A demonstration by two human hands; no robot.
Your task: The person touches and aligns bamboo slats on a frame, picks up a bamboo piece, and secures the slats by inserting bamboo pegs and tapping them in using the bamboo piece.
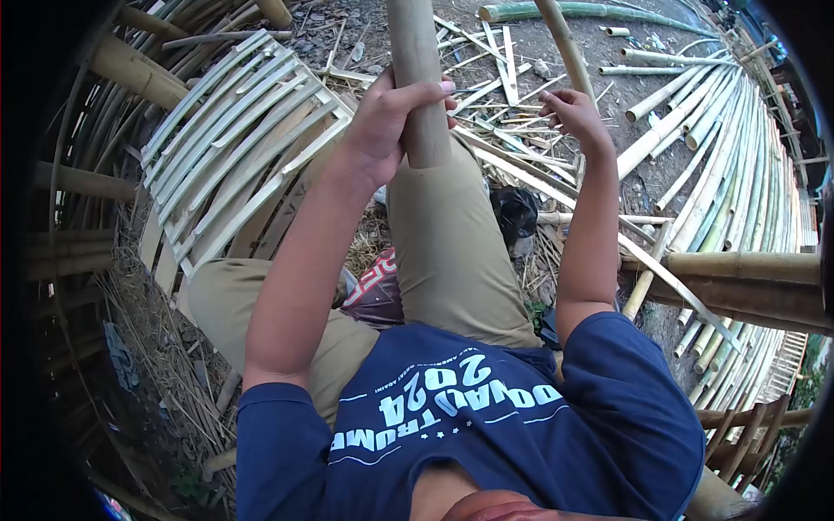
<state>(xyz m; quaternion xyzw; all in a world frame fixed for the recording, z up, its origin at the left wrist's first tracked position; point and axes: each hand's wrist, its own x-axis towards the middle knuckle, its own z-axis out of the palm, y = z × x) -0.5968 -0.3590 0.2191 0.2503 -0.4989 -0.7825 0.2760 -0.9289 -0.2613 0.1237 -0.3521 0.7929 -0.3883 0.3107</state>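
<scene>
Navy shirt, then bamboo pole inside closed left grip, end at thigh, right grip unclear.

Soft daylight falls evenly over the ground, with only faint, diffuse shadows. The bamboo poles stacked on the ground's right side look palest, while the poles along its left side sink into dimness. The slatted panel catches pale light without harsh glare; the black bag shows small highlights. The left hand and thick pole look fairly sharp. Wide-angle distortion bows the outer poles, black vignetting rounds the corners, and far-right detail softens.
</scene>
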